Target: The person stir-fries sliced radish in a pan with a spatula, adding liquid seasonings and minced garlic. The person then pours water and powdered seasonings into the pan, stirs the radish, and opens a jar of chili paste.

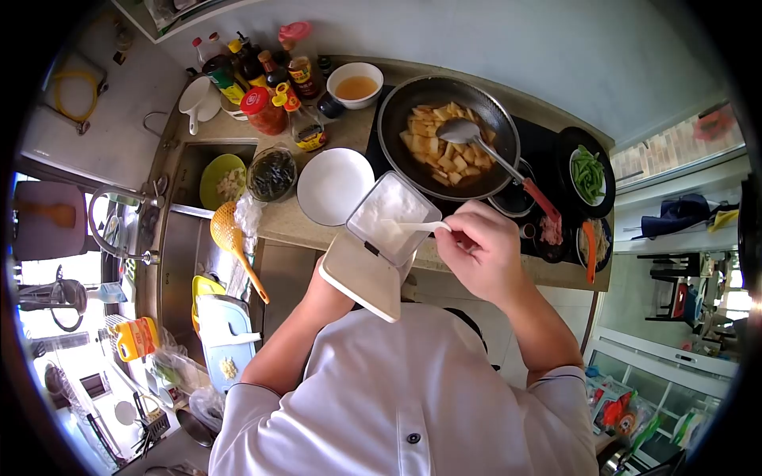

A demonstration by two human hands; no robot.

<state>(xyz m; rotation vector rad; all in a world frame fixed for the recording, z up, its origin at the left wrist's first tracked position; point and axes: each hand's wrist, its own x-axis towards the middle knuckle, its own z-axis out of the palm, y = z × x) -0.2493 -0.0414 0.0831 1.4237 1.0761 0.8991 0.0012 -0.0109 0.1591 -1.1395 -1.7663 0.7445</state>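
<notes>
My left hand, partly hidden behind the flipped-back lid, grips a square seasoning box. White powder lies inside the box. Between the fingers of my right hand is the handle of a small white spoon, its bowl end down in the powder. Just left of the box sits a white bowl. Beyond it, a wok holds browned, sliced pieces in sauce, with a metal spatula resting in it.
Sauce bottles crowd the back left, near a bowl of orange liquid. A bowl of dark strips and an orange strainer ladle lie by the sink. Green peppers are at the right. The spatula's red handle overhangs the wok's rim.
</notes>
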